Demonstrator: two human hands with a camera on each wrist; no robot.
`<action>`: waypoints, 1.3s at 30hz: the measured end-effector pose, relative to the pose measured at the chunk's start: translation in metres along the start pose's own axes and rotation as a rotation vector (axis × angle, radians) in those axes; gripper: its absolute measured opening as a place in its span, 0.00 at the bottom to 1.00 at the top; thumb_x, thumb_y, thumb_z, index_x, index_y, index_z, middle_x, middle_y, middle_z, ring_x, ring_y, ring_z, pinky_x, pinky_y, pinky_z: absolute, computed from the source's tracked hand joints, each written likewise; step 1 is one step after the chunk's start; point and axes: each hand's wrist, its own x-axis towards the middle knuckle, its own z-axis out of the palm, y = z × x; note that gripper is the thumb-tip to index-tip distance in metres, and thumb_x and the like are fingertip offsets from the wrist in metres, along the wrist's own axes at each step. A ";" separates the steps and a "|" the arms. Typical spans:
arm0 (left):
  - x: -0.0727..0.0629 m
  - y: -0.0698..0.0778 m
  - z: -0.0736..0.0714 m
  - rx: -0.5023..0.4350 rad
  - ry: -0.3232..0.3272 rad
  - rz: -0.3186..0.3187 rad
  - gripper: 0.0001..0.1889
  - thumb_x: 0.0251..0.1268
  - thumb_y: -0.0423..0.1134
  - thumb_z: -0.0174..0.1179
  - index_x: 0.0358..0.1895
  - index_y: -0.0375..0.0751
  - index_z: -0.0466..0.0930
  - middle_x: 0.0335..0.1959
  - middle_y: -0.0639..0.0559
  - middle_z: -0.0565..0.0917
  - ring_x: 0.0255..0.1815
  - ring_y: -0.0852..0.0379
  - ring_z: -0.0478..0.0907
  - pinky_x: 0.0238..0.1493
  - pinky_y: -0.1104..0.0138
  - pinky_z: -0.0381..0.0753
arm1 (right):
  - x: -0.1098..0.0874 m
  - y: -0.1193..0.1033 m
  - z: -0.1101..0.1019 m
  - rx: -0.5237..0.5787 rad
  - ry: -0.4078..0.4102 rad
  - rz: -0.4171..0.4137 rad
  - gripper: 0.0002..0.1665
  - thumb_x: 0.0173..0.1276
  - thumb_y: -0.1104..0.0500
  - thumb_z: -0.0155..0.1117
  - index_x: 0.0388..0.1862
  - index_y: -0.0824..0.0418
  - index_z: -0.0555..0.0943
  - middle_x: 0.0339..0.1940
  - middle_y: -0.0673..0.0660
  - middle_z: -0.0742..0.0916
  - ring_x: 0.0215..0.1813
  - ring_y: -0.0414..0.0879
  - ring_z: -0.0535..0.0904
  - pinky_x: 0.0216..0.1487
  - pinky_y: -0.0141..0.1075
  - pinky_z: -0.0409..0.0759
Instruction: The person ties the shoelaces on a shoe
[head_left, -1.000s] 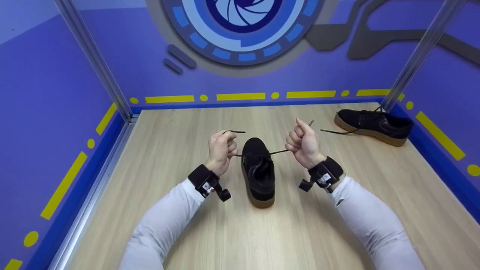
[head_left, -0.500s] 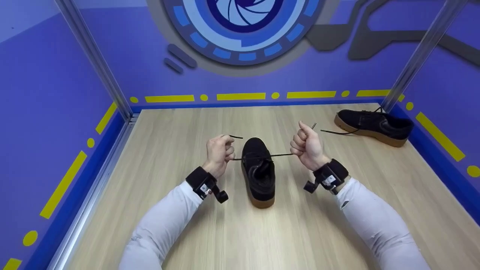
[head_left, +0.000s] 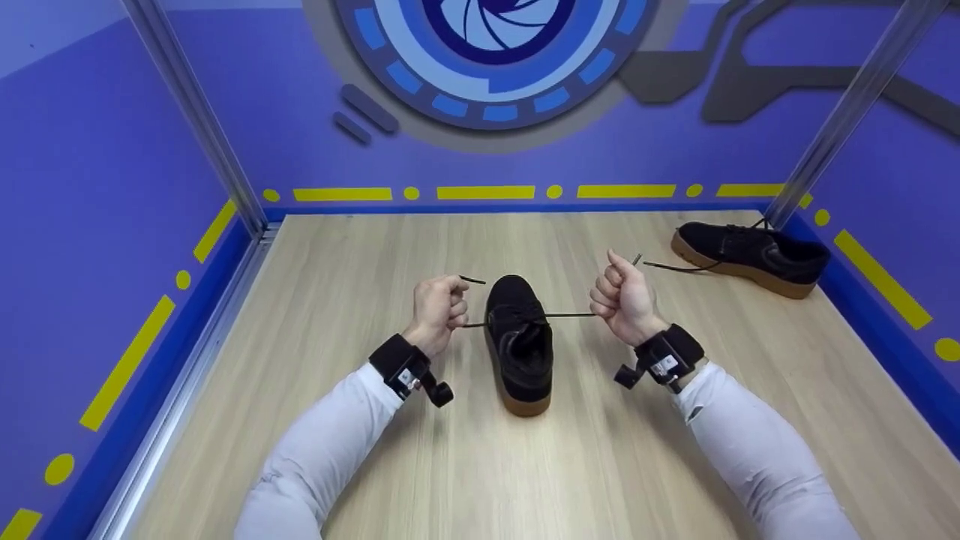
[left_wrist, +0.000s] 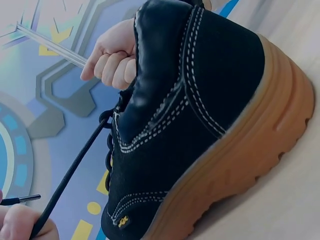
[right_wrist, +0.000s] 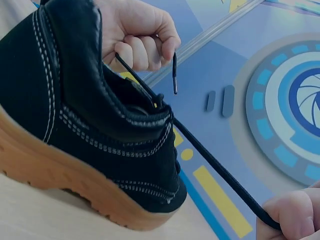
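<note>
A black shoe (head_left: 517, 352) with a brown sole stands upright mid-table, its toe pointing away from me. To its left, my left hand (head_left: 436, 309) curls round one end of the black shoelace (head_left: 571, 315), and the tip sticks out past the fingers. On the other side, my right hand (head_left: 624, 300) grips the opposite end in a fist, thumb up. Between the hands the lace runs taut across the shoe's throat. In the right wrist view a crossing or knot (right_wrist: 161, 102) shows at the top of the lacing. Both wrists wear black camera straps.
A second black shoe (head_left: 750, 255) lies at the back right, its loose lace (head_left: 679, 267) trailing leftward over the wooden table (head_left: 360, 247). Blue-purple panels (head_left: 247, 97) with metal corner posts enclose the back and sides.
My right hand has moved right and a little nearer to me. My left hand has shifted slightly left and nearer, so the lace is stretched wider. The shoe stays in place.
</note>
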 end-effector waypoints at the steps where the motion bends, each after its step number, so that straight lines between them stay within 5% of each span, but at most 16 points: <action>1: 0.000 0.000 -0.001 0.008 0.001 -0.002 0.21 0.60 0.26 0.53 0.13 0.50 0.59 0.10 0.64 0.56 0.09 0.68 0.51 0.11 0.73 0.50 | 0.000 0.000 -0.001 -0.005 0.009 0.003 0.36 0.89 0.45 0.40 0.15 0.51 0.48 0.11 0.43 0.56 0.18 0.39 0.42 0.23 0.33 0.39; 13: 0.002 0.002 -0.021 0.008 0.072 -0.029 0.21 0.60 0.28 0.53 0.12 0.50 0.60 0.08 0.65 0.55 0.08 0.69 0.49 0.09 0.74 0.48 | 0.004 0.003 -0.008 -0.012 0.023 0.045 0.36 0.89 0.46 0.37 0.15 0.51 0.48 0.10 0.42 0.57 0.18 0.39 0.42 0.23 0.34 0.39; 23: 0.005 0.002 -0.019 0.035 0.043 -0.034 0.23 0.62 0.27 0.54 0.11 0.51 0.59 0.09 0.64 0.55 0.10 0.69 0.49 0.10 0.75 0.49 | 0.000 0.005 -0.005 -0.064 0.018 0.037 0.36 0.88 0.47 0.41 0.13 0.50 0.50 0.08 0.42 0.59 0.18 0.39 0.43 0.22 0.33 0.41; 27: 0.007 0.006 -0.015 0.067 0.037 -0.016 0.24 0.62 0.28 0.57 0.12 0.51 0.60 0.10 0.64 0.57 0.11 0.68 0.52 0.13 0.75 0.56 | -0.004 0.002 -0.005 -0.094 -0.001 0.011 0.35 0.87 0.50 0.46 0.15 0.52 0.51 0.09 0.42 0.61 0.17 0.39 0.46 0.22 0.31 0.46; 30: 0.007 0.009 -0.013 0.108 0.058 0.012 0.16 0.62 0.30 0.59 0.18 0.46 0.67 0.13 0.60 0.65 0.14 0.65 0.63 0.18 0.72 0.71 | -0.008 -0.006 -0.006 -0.144 0.009 -0.016 0.34 0.85 0.53 0.50 0.15 0.52 0.52 0.10 0.42 0.63 0.17 0.39 0.51 0.23 0.31 0.53; 32: 0.006 0.011 -0.014 0.156 0.096 0.057 0.04 0.61 0.30 0.60 0.32 0.41 0.75 0.21 0.55 0.75 0.21 0.59 0.75 0.28 0.67 0.82 | -0.009 -0.011 -0.007 -0.188 0.052 -0.044 0.33 0.83 0.54 0.52 0.14 0.52 0.55 0.11 0.43 0.65 0.18 0.39 0.55 0.23 0.31 0.58; 35: 0.003 0.014 -0.016 0.341 0.163 0.131 0.32 0.59 0.34 0.63 0.69 0.35 0.68 0.54 0.42 0.82 0.53 0.49 0.83 0.56 0.61 0.83 | -0.010 -0.017 -0.009 -0.251 0.132 -0.104 0.30 0.81 0.55 0.55 0.14 0.53 0.65 0.14 0.45 0.73 0.19 0.40 0.63 0.26 0.31 0.66; 37: -0.002 0.016 -0.016 0.522 0.208 0.174 0.51 0.57 0.40 0.66 0.83 0.35 0.48 0.76 0.36 0.67 0.76 0.45 0.68 0.75 0.56 0.71 | -0.011 -0.019 -0.010 -0.300 0.155 -0.141 0.25 0.80 0.57 0.56 0.17 0.55 0.73 0.18 0.48 0.80 0.22 0.41 0.70 0.29 0.31 0.73; 39: -0.006 0.016 -0.016 0.690 0.208 0.210 0.59 0.56 0.44 0.68 0.86 0.37 0.39 0.85 0.36 0.52 0.85 0.43 0.50 0.83 0.53 0.57 | -0.011 -0.018 -0.009 -0.332 0.135 -0.162 0.19 0.79 0.60 0.58 0.24 0.57 0.80 0.24 0.50 0.86 0.24 0.41 0.76 0.32 0.31 0.77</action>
